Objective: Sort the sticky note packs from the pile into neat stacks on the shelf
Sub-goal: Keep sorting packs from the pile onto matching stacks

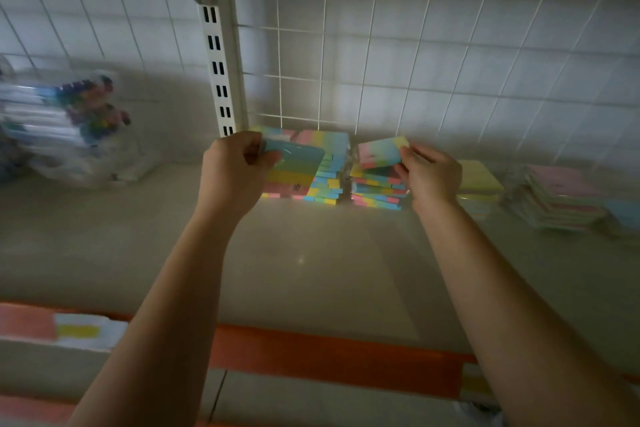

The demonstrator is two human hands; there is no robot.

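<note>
Left hand (pixel 232 173): fingers curled round a striped sticky note pack (pixel 294 166), long axis toward the back wall, over the left stack (pixel 325 189). Right hand (pixel 431 174): pinches a smaller pack (pixel 379 151), tilted, above the right stack (pixel 377 192) on the shelf (pixel 311 270).

The sticky note packs (pixel 329 180) are banded pink, yellow, green and blue, the pad (pixel 479 177) beside them is plain yellow, and the pale shelf (pixel 311 270) carries an orange front strip (pixel 339 354).
</note>
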